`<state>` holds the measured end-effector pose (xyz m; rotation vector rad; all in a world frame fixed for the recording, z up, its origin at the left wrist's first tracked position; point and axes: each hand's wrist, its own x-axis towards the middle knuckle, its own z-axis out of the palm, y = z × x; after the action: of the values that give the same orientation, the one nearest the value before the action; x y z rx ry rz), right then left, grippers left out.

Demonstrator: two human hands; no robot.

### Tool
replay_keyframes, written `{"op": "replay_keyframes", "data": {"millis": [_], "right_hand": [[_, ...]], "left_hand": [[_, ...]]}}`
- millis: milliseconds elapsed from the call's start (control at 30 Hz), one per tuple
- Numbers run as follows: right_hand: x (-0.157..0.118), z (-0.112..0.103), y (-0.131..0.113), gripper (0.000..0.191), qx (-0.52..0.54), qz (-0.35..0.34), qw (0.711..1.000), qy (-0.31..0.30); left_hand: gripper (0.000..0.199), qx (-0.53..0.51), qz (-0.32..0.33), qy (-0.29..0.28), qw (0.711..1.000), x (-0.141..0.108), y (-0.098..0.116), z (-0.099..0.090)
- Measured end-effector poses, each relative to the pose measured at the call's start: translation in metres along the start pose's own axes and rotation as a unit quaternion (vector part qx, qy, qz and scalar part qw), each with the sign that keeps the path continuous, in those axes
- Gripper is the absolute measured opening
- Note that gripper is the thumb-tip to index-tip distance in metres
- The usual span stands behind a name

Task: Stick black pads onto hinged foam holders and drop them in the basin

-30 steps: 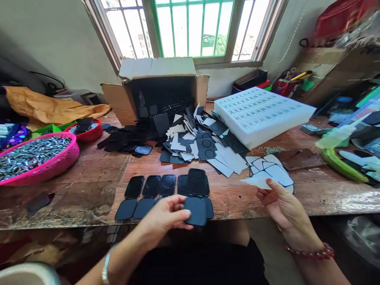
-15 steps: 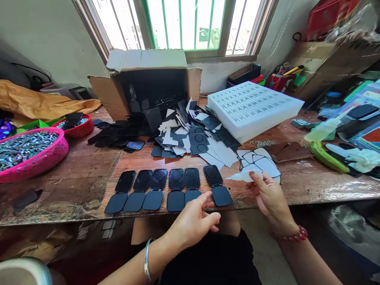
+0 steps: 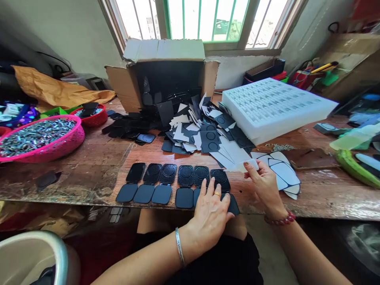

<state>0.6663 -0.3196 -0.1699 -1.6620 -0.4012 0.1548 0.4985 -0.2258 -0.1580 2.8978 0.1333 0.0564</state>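
Several black hinged cases lie unfolded in a row along the table's front edge, ring-patterned halves at the back and smooth flat halves in front; one is the leftmost case (image 3: 130, 183). My left hand (image 3: 211, 213) is open, palm down with fingers spread, over the front halves at the right end of the row. It partly covers the rightmost case (image 3: 220, 180); whether it presses on the case I cannot tell. My right hand (image 3: 265, 184) is shut on a small white squeeze bottle (image 3: 242, 166), its thin nozzle pointing left above the rightmost case.
Black and white card pieces (image 3: 190, 134) are heaped before an open cardboard box (image 3: 166, 49). A white foam block (image 3: 276, 113) stands right of them, near white black-edged sheets (image 3: 283, 172). A pink basket (image 3: 73, 136) of metal pins sits left, and a pale bucket (image 3: 61, 253) below.
My left hand has moved right and forward, its fingers now spread over the cases at the right end. The right hand keeps the bottle. The camera view has turned slightly left.
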Motion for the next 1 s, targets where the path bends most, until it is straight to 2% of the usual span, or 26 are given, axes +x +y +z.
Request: {"op": "replay_keyframes", "data": {"millis": [100, 300, 733, 1000], "right_hand": [[-0.001, 0.002, -0.001, 0.035, -0.038, -0.007, 0.999, -0.012], [0.002, 0.009, -0.001, 0.034, -0.077, -0.028, 0.996, -0.023], [0.01, 0.02, 0.004, 0.037, -0.095, -0.056, 0.993, -0.047], [0.015, 0.025, 0.002, 0.038, -0.113, -0.067, 0.99, -0.056]], "left_hand": [[0.038, -0.002, 0.004, -0.002, 1.0, -0.005, -0.003, -0.003], [0.06, -0.008, 0.002, -0.029, 1.0, -0.002, -0.004, -0.006], [0.054, -0.028, -0.007, -0.012, 1.0, -0.004, -0.003, -0.007], [0.054, -0.013, -0.004, -0.035, 0.999, 0.001, -0.003, -0.009]]}}
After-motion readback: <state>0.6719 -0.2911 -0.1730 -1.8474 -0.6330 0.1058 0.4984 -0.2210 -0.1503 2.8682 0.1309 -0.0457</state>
